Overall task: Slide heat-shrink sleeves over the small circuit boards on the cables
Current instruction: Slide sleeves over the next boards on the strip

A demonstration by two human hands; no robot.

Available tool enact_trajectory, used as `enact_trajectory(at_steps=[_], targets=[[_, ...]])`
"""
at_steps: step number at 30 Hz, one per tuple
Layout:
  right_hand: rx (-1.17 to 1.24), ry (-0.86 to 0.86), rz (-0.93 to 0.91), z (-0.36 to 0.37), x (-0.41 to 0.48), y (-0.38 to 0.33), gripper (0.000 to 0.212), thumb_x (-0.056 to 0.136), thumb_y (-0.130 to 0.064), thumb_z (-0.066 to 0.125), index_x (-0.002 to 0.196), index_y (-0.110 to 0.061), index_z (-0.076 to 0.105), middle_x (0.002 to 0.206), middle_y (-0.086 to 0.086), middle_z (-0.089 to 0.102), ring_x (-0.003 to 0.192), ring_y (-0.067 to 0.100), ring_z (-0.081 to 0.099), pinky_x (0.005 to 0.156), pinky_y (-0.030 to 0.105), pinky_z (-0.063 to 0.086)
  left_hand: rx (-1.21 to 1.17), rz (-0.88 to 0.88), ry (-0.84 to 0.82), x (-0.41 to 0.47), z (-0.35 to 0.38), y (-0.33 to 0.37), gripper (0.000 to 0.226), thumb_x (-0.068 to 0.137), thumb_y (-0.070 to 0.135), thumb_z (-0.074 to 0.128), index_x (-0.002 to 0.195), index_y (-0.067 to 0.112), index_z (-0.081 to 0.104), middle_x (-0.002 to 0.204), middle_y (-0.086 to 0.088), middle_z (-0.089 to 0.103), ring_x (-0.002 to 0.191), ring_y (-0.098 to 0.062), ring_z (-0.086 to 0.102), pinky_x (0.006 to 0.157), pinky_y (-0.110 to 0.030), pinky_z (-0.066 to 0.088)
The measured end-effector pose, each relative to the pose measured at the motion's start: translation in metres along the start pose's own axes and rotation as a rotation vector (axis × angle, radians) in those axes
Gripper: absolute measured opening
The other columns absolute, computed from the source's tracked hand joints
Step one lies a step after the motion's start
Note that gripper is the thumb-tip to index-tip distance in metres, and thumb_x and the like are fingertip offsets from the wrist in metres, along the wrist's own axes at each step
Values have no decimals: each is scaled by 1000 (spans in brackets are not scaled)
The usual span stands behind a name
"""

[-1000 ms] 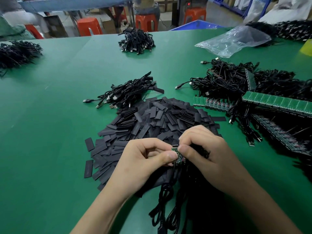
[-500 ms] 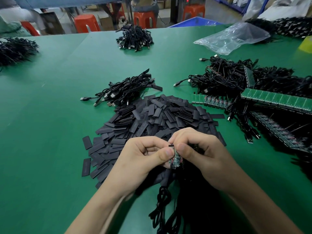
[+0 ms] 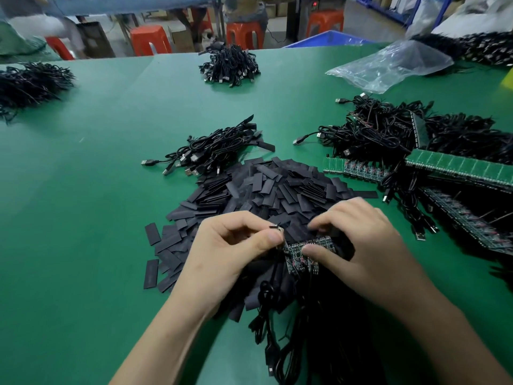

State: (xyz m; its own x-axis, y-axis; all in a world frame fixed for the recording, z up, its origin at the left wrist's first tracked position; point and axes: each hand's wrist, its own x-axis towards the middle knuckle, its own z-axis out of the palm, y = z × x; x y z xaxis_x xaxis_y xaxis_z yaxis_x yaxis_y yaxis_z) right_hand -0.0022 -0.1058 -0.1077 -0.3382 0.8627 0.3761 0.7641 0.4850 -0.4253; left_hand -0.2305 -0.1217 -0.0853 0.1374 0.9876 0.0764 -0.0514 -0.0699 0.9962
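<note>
Above the heap of heat-shrink sleeves [image 3: 266,187] on the green tabletop [image 3: 97,190], the left hand [image 3: 230,245] pinched the end of a strip of small circuit boards [image 3: 301,257]. The right hand [image 3: 369,245] gripped the rest with curled fingers and thumb. Steadying one board, with the cables [image 3: 266,301] kept taut, should let a sleeve slide on squarely.

A pile of sleeves [image 3: 263,190] lies at the centre of the table [image 3: 83,218]. Directly behind it lies a cable bundle [image 3: 216,151]; farther back lie a second bundle [image 3: 229,65], centre, and a third bundle [image 3: 30,84], far left. Right of the pile, board strips [image 3: 458,168] rest on a cable heap [image 3: 388,129], with a plastic bag [image 3: 388,65] behind. At the pile's near edge, left hand [image 3: 230,251] and right hand [image 3: 366,245] grip the held boards [image 3: 302,254] between them.
</note>
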Motion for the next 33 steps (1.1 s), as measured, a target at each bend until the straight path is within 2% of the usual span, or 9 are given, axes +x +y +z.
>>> enact_trajectory(at_steps=[3,6,10,13,16,20,23,29,33], targets=[[92,55,-17,-1,-1,-7,46,86,-64,63,112,-26,71,105,-18,61,107,9,55,91,36,45,42,40,47,1,3,-3,12,65,29,90,72,28,80,71,-4,74,61,-6,61,60,-16,51],[345,15,-51,6,-2,-27,35,94,-57,60,109,-26,71,105,-17,65,109,7,59,90,27,46,61,78,61,-1,9,-7,12,67,31,88,77,27,82,78,-3,77,66,-8,66,64,-19,53],[484,40,34,11,-4,-40,21,97,-39,59,89,-25,71,84,-9,68,82,9,65,72,27,50,290,205,99,0,8,-13,14,90,36,68,95,30,80,90,10,76,81,-3,69,75,-16,49],[946,61,193,-1,-2,-37,27,98,-42,60,82,-24,73,75,3,72,68,9,67,64,21,52,728,250,175,4,-2,-20,14,94,31,71,106,33,78,97,19,69,95,0,63,82,-19,47],[1552,107,357,-12,4,-31,29,95,-43,57,79,-24,73,64,-2,64,58,12,62,59,22,54,953,158,170,3,-7,-25,22,88,45,71,106,35,77,96,20,64,96,-3,59,85,-31,52],[1831,263,483,-23,7,-11,32,100,-38,43,86,-22,67,53,-9,42,41,2,41,41,16,43,1030,157,153,2,-6,-26,33,81,58,71,106,38,76,95,19,63,96,-5,58,83,-30,51],[1706,213,456,-25,6,-2,30,101,-36,44,86,-19,65,53,-10,34,37,3,33,31,17,34,1054,139,129,3,-5,-27,34,79,57,75,108,40,75,95,20,62,96,-6,58,85,-32,51],[977,-141,404,-3,0,-12,33,107,-29,47,83,-20,68,57,-1,34,45,12,34,38,22,30,1025,165,152,3,-5,-29,23,77,48,82,97,37,77,93,21,64,94,-7,59,84,-36,52],[704,-148,297,5,-2,-19,33,100,-49,50,87,-24,67,54,-9,38,49,8,34,47,26,29,829,141,151,6,-13,-24,19,74,40,85,90,38,75,90,20,68,92,-3,64,84,-24,52]])
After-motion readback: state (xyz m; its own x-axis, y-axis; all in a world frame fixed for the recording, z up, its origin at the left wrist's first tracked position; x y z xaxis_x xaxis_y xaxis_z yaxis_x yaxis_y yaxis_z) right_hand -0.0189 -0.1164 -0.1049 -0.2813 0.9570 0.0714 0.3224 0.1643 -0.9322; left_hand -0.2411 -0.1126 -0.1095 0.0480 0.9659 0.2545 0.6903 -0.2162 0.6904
